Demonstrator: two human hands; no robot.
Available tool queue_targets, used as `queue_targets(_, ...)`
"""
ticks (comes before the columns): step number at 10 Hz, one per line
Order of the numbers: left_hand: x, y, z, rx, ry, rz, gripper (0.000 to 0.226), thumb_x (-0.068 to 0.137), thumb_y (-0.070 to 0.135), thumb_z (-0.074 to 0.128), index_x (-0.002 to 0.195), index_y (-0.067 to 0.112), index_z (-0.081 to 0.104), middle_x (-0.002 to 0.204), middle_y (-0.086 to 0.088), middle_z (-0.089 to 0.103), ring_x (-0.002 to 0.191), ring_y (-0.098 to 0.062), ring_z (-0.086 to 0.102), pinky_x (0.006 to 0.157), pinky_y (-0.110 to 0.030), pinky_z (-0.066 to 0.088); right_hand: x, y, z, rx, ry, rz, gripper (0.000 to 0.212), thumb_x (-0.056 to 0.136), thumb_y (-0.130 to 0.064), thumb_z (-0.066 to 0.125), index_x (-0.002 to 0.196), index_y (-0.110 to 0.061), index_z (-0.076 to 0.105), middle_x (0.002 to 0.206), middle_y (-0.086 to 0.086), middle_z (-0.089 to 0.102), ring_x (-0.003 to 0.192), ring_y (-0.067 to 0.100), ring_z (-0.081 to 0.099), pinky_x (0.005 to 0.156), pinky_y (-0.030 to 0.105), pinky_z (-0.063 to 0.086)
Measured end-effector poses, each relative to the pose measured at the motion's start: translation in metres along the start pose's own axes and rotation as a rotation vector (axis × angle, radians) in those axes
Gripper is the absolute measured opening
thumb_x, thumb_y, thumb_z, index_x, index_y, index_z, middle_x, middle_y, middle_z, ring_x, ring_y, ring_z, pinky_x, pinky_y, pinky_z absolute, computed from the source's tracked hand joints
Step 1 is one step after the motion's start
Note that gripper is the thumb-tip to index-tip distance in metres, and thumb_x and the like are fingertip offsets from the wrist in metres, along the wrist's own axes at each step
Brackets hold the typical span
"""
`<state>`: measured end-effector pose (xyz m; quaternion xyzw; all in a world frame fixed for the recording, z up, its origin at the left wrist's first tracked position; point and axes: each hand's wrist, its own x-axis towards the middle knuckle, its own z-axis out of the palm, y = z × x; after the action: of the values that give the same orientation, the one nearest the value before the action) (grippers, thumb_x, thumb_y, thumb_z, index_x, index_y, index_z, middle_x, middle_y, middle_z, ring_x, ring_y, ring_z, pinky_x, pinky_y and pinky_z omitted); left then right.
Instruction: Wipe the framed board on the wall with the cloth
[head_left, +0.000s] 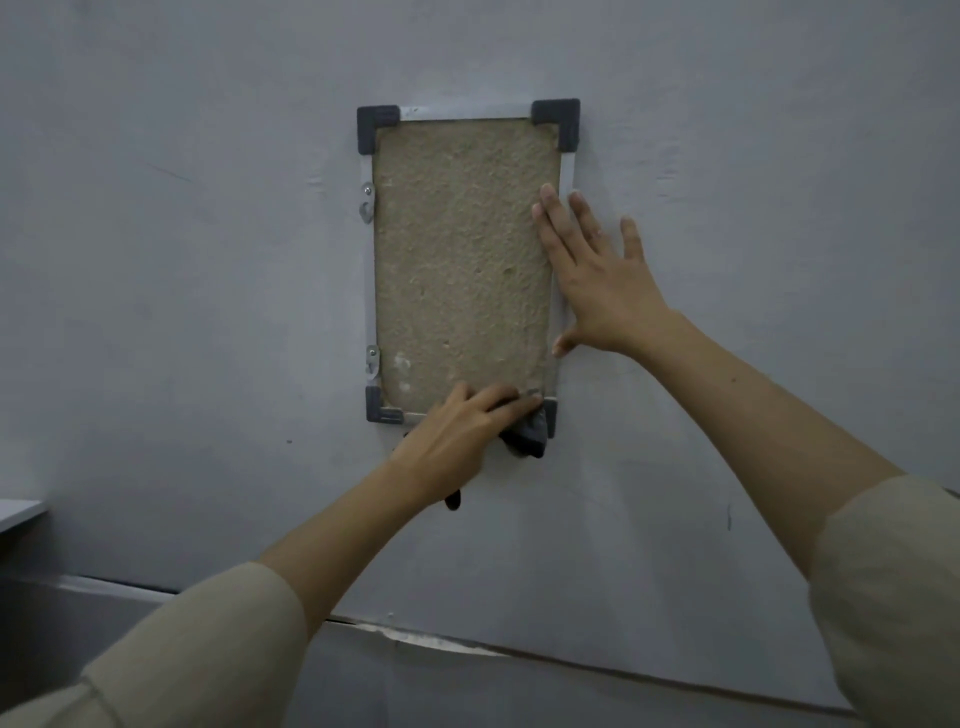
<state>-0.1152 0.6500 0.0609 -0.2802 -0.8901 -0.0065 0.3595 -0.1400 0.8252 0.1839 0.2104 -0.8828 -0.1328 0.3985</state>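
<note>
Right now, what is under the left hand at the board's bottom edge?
A dark grey cloth pressed by the left hand against the tan, metal-framed board. The frame's bottom right corner is mostly covered.

Wall (182, 260): flat, painted pale grey, with faint scuffs and small dark marks.
Seam (467, 647): runs slantwise across the lower wall; paint chipped white along part of it.
Lower panel (519, 691): darker grey, below the seam.
Ledge (18, 512): light grey, at the left edge.
Light: dim and even.
</note>
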Motion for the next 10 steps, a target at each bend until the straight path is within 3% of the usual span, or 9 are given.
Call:
queue_targets(1,0.006,-0.012,-0.009,-0.015,0.129,-0.075,0.077,0.073,-0.023,0.043,0.138,0.017,0.042,0.133,-0.012,0.05,0.091,-0.035,0.048,0.076,-0.047,0.05,0.0,0.0,0.0,0.002,0.003,-0.003,0.139,0.06,-0.053,0.079,0.149,-0.012,-0.019,0.155,0.001,-0.027,0.144,0.023,-0.02,0.113,0.059,0.002)
queue_targets(2,0.004,-0.007,-0.007,-0.02,0.128,-0.123,0.078,0.073,-0.023,0.042,0.14,0.018,0.039,0.134,-0.013,0.049,0.091,-0.034,0.046,0.08,-0.046,0.049,0.0,-0.001,0.0,0.005,0.003,-0.002,0.138,0.061,-0.051,0.079,0.149,-0.012,-0.019,0.155,0.001,-0.027,0.144,0.023,-0.02,0.113,0.059,0.002)
queue_targets(3,0.003,-0.005,-0.009,0.037,-0.072,-0.023,0.077,0.083,-0.016,0.037,0.145,0.027,0.027,0.143,-0.003,0.037,0.099,-0.027,0.041,0.085,-0.043,0.047,0.0,-0.001,-0.001,0.004,-0.004,0.004,0.138,0.061,-0.051,0.079,0.149,-0.011,-0.02,0.155,0.001,-0.028,0.144,0.023,-0.021,0.113,0.058,0.001)
queue_targets(4,0.009,-0.016,-0.016,0.042,0.024,-0.031,0.075,0.081,-0.016,0.038,0.143,0.026,0.032,0.142,-0.004,0.041,0.101,-0.029,0.042,0.085,-0.046,0.047,0.001,0.0,0.0,0.007,-0.005,-0.001,0.139,0.061,-0.052,0.079,0.149,-0.011,-0.02,0.155,0.001,-0.029,0.144,0.023,-0.021,0.113,0.058,0.001)
queue_targets(5,0.008,-0.018,-0.013,-0.064,0.267,-0.21,0.075,0.073,-0.024,0.045,0.137,0.016,0.044,0.13,-0.014,0.052,0.094,-0.038,0.05,0.083,-0.048,0.049,0.0,0.0,0.0,0.01,-0.01,-0.001,0.138,0.061,-0.052,0.079,0.149,-0.011,-0.02,0.155,0.001,-0.029,0.144,0.023,-0.022,0.113,0.058,0.001)
queue_targets(6,-0.003,-0.01,0.007,-0.001,0.245,-0.105,0.082,0.064,-0.029,0.049,0.134,0.012,0.047,0.124,-0.017,0.056,0.082,-0.037,0.053,0.072,-0.045,0.053,0.0,-0.001,-0.001,0.008,-0.01,0.001,0.138,0.061,-0.052,0.079,0.149,-0.011,-0.02,0.155,0.001,-0.029,0.144,0.023,-0.022,0.113,0.058,0.001)
queue_targets(7,-0.01,-0.006,0.011,0.036,0.011,0.035,0.081,0.072,-0.023,0.043,0.14,0.02,0.038,0.137,-0.009,0.047,0.093,-0.034,0.048,0.077,-0.048,0.051,0.0,0.0,-0.001,0.007,-0.008,0.003,0.139,0.061,-0.052,0.079,0.149,-0.011,-0.02,0.155,0.001,-0.029,0.144,0.023,-0.022,0.113,0.058,0.001)
queue_targets(8,0.005,-0.013,-0.011,0.067,0.025,0.049,0.073,0.078,-0.017,0.04,0.141,0.021,0.038,0.139,-0.008,0.044,0.098,-0.034,0.046,0.08,-0.049,0.049,0.0,0.0,-0.001,0.007,-0.013,0.002,0.138,0.061,-0.052,0.079,0.149,-0.011,-0.021,0.155,0.001,-0.029,0.144,0.023,-0.022,0.113,0.058,0.0)
queue_targets(10,0.057,-0.037,-0.06,0.082,0.276,-0.076,0.059,0.085,-0.011,0.042,0.137,0.017,0.044,0.133,-0.016,0.049,0.101,-0.04,0.05,0.087,-0.048,0.046,0.0,0.0,-0.001,0.013,-0.016,-0.006,0.14,0.059,-0.052,0.08,0.149,-0.012,-0.02,0.155,0.001,-0.028,0.144,0.023,-0.022,0.113,0.058,0.001)
